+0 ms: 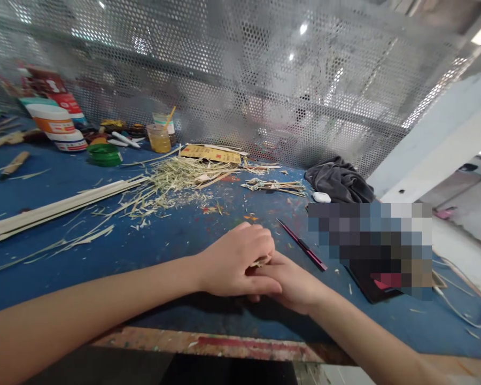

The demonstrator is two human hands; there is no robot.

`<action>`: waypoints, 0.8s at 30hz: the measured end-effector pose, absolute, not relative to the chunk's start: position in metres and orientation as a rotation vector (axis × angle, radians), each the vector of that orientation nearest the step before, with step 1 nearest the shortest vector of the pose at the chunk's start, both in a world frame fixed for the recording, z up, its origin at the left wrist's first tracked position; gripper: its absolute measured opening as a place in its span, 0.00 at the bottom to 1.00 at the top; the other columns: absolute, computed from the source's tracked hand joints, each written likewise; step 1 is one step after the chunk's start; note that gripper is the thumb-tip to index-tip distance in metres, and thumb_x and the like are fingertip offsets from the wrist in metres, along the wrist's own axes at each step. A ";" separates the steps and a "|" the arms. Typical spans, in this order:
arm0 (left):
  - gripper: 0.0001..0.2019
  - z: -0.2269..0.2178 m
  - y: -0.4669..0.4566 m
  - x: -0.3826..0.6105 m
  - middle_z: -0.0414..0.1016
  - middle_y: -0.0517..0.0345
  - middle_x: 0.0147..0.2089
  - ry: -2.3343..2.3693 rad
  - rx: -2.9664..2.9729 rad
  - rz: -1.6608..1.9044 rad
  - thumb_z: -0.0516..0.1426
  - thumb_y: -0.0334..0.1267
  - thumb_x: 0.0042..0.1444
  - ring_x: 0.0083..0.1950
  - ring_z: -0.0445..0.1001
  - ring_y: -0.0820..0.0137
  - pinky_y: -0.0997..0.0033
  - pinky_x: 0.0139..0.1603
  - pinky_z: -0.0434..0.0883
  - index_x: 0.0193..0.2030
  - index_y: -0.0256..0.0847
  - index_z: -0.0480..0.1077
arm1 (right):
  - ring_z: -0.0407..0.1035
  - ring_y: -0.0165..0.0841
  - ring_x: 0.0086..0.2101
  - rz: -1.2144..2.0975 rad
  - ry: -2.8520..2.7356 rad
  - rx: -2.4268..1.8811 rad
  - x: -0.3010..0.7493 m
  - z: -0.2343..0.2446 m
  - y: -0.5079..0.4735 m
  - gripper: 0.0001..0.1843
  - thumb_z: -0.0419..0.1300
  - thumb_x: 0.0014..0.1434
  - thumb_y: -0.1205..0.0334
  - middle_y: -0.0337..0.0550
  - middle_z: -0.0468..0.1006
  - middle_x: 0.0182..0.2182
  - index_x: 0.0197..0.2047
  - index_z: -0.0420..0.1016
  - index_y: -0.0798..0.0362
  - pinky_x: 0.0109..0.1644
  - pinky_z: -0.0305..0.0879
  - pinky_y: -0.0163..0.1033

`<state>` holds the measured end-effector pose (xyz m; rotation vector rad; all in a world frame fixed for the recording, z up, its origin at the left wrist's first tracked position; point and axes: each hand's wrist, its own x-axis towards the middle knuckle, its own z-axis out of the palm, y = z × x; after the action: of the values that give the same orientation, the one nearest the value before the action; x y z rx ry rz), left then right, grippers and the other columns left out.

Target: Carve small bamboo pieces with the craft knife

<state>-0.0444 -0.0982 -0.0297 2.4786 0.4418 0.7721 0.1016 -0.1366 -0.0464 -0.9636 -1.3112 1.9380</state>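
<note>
My left hand point(236, 262) lies across my right hand point(294, 280) above the front of the blue table, and the fingers of both are curled closed. Between them a small pale-brown piece point(260, 261) shows only in part; its kind is hidden by the fingers. Just right of my hands lies a pink and black craft knife point(304, 247). Beyond them is a bundle of thin sticks point(274, 186) with pointed, whitish ends.
A heap of pale shavings point(180, 176) and long strips point(64, 206) spread over the left side. Paint tubs point(56, 120), a green tape roll point(103, 155) and a jar point(159, 139) stand behind. Dark cloth point(340, 179) and a white case point(321, 198) lie right. Perforated metal closes the back.
</note>
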 end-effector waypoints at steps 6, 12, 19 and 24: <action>0.22 -0.006 -0.094 -0.023 0.53 0.68 0.22 0.612 2.004 0.876 0.56 0.55 0.55 0.24 0.52 0.76 0.73 0.26 0.52 0.23 0.41 0.54 | 0.41 0.20 0.15 1.752 -1.045 -1.058 0.091 -0.030 -0.136 0.15 0.56 0.41 0.53 0.26 0.49 0.13 0.17 0.52 0.50 0.18 0.36 0.30; 0.22 0.040 -0.072 0.024 0.54 0.66 0.21 0.503 1.778 1.443 0.51 0.51 0.61 0.23 0.54 0.77 0.72 0.27 0.57 0.20 0.42 0.53 | 0.41 0.20 0.15 1.363 -0.887 -0.853 0.093 0.011 -0.115 0.18 0.56 0.46 0.56 0.27 0.48 0.12 0.16 0.50 0.50 0.17 0.36 0.30; 0.23 0.084 -0.039 0.061 0.50 0.66 0.18 0.419 1.938 1.754 0.55 0.39 0.61 0.21 0.53 0.77 0.71 0.24 0.54 0.16 0.41 0.51 | 0.42 0.21 0.13 0.899 -0.787 -0.684 0.099 0.051 -0.083 0.20 0.53 0.55 0.57 0.27 0.48 0.12 0.16 0.50 0.49 0.15 0.38 0.30; 0.24 0.087 -0.024 0.084 0.51 0.66 0.17 0.525 1.883 1.696 0.54 0.36 0.60 0.20 0.53 0.77 0.71 0.22 0.52 0.16 0.42 0.50 | 0.46 0.23 0.14 0.786 -0.575 -0.667 0.098 0.050 -0.062 0.21 0.55 0.56 0.50 0.28 0.49 0.14 0.18 0.54 0.49 0.17 0.44 0.30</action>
<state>0.0844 -0.0239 0.0868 1.8828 0.5250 1.6958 0.0976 -0.0618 0.0500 -0.6673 -0.5751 0.7861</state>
